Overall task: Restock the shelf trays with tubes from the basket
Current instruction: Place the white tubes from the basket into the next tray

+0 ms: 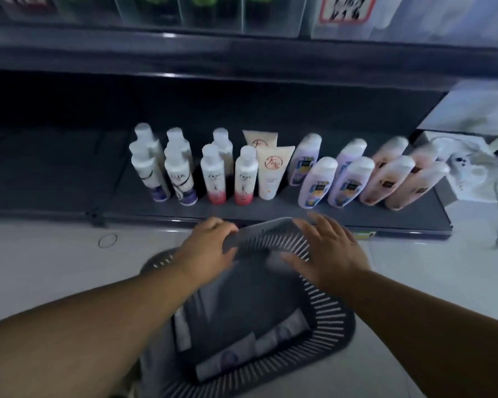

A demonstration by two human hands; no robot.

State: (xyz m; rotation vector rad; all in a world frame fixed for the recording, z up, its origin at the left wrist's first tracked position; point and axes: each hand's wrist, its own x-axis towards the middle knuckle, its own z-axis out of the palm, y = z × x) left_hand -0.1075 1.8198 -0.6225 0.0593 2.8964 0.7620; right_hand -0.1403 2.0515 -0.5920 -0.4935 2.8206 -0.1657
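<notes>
Two hands | left hand grip clasps basket far rim | right hand open, fingers spread

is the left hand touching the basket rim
Touching. The head view shows the left hand with its fingers curled over the far rim of the basket, no gap visible between them.

You face a dark shelving unit in dim light — pale tiled floor beneath it, a white wall off right.
</notes>
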